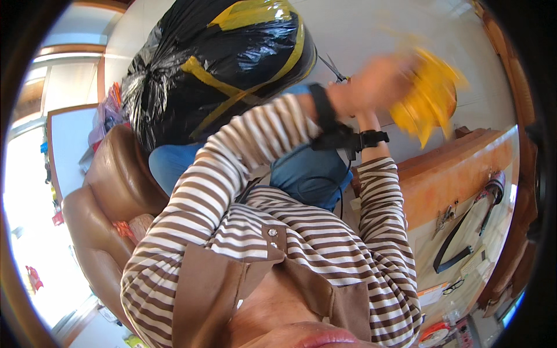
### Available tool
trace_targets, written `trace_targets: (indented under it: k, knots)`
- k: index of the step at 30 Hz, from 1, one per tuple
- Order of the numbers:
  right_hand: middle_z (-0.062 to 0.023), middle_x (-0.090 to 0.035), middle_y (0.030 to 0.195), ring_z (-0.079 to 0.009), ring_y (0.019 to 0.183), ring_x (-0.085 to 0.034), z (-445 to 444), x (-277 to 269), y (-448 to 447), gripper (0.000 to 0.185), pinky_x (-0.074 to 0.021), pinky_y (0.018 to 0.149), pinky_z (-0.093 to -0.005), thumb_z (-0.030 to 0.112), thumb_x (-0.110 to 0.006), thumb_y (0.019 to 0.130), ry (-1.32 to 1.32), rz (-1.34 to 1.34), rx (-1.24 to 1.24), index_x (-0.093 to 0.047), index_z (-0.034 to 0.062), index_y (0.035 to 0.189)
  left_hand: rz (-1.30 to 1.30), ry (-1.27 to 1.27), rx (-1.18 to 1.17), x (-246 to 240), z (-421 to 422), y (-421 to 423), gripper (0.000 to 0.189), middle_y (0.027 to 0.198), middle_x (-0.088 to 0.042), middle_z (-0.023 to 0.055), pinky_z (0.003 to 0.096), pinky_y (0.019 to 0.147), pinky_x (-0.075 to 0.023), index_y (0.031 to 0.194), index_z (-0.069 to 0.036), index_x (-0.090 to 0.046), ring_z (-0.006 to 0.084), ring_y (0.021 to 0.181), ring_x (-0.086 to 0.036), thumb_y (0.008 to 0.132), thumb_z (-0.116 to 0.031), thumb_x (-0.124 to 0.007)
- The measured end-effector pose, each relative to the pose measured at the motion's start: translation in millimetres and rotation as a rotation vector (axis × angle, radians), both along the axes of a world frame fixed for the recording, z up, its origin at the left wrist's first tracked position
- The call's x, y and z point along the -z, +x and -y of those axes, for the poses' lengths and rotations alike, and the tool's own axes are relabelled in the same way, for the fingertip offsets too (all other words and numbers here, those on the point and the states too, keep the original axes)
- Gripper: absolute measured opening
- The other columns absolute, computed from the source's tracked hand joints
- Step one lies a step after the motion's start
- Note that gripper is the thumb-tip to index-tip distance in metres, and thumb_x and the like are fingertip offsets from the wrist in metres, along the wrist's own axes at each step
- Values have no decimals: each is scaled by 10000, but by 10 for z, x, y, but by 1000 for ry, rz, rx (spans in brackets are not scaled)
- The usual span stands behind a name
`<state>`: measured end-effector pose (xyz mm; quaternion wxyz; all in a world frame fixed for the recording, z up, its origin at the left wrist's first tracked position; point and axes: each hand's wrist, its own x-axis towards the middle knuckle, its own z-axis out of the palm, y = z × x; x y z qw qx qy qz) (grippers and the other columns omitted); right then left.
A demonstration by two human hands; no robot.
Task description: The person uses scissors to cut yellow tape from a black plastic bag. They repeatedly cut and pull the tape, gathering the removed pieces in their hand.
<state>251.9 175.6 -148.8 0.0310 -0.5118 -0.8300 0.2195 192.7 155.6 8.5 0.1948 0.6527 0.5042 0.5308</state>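
Observation:
My left hand (378, 82) reaches across to the right and is blurred by motion. It is closed on crumpled yellow tape (422, 93), which hangs from its far side. My right hand (365, 117) lies behind my left wrist and is mostly hidden. A pair of scissors (334, 69) sticks out beyond my wrists where the right fingers are, blades pointing up and left. Left of the hands, before my knees, lies a large stuffed black plastic bag (226, 65), its end gathered. Strips of yellow tape (217, 108) cross and wrap it.
A brown leather sofa (117, 174) is on my left. To the right stands a wooden table (452, 165) holding keys (444, 219), a black strap (448, 256), eyeglasses (454, 287) and a red tape roll (435, 334). A black cable (341, 195) hangs by my knee.

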Motion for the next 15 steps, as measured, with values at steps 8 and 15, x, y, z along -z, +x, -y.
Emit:
trace_targets:
  k: [8, 15]
  knots:
    - [-127, -611, 1231, -319, 1145, -592, 160, -100, 440, 650, -473, 980, -449, 631, -589, 942, 926, 990, -177, -526, 56, 1239, -75, 95, 295, -289, 517, 105, 424, 1175, -682, 179, 411, 912, -564, 1233, -4, -631, 373, 1080, -674, 816, -41, -697]
    - [-93, -588, 1390, -263, 1262, -576, 66, -263, 258, 563, -497, 1041, -434, 439, -627, 1000, 2349, 2527, 8, -504, 80, 1416, 552, -369, 34, 37, 1053, -853, 396, 1239, -670, 91, 291, 1002, -536, 1392, 2, -550, 158, 1155, -657, 1001, 43, -500]
